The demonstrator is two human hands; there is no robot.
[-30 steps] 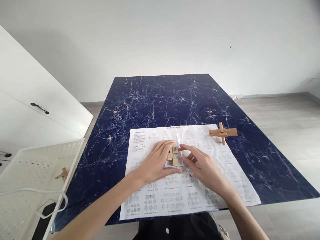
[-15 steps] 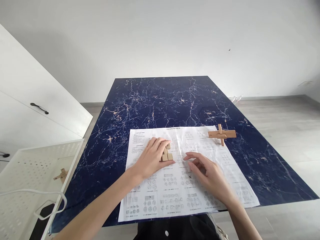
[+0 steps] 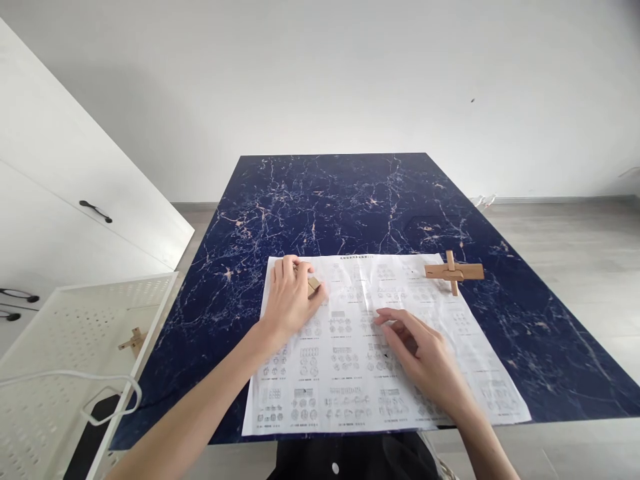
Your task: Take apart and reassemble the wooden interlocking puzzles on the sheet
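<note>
My left hand (image 3: pixel 293 293) is closed around a small wooden block puzzle (image 3: pixel 313 285) over the upper left part of a printed sheet (image 3: pixel 345 400). Most of the puzzle is hidden under my fingers; only a pale corner shows. Lower and to the right, my right hand (image 3: pixel 413 337) rests on the sheet with its fingers loosely curved and apart, holding nothing. Beyond it, a cross-shaped wooden puzzle (image 3: pixel 453 271) lies across the sheet's upper right corner. Small diagrams and lines of print cover the paper.
The sheet lies on a dark blue marbled table (image 3: pixel 330 200). At the left stands a white perforated basket (image 3: pixel 60 313) with another wooden puzzle (image 3: pixel 134 341), a white cable (image 3: pixel 113 377) and a black object (image 3: pixel 93 437). A white cabinet (image 3: pixel 90 167) is behind it.
My left hand has shifted left and away from me with the block puzzle, now covering more of it. My right hand keeps its place on the sheet. The view has turned slightly left.
</note>
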